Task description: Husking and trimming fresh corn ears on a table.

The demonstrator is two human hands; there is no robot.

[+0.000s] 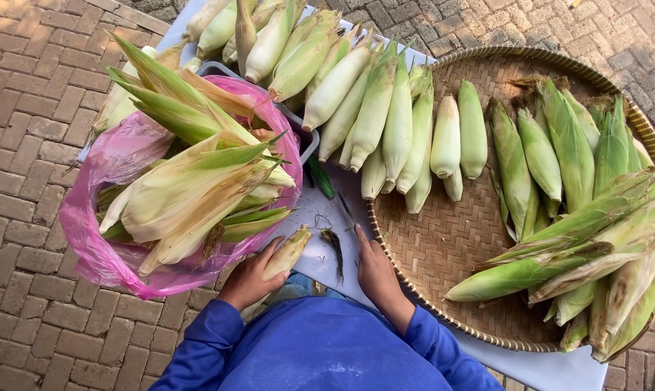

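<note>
The left hand (pixel 249 279) grips a corn cob (pixel 287 252) just below a pink plastic bag (pixel 110 166) of husks; the right hand (pixel 374 271) pinches a knife (pixel 346 211).

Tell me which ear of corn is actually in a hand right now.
The short pale ear beside the pink bag, gripped by the left hand. Every other ear lies untouched; the right hand holds none.
</note>
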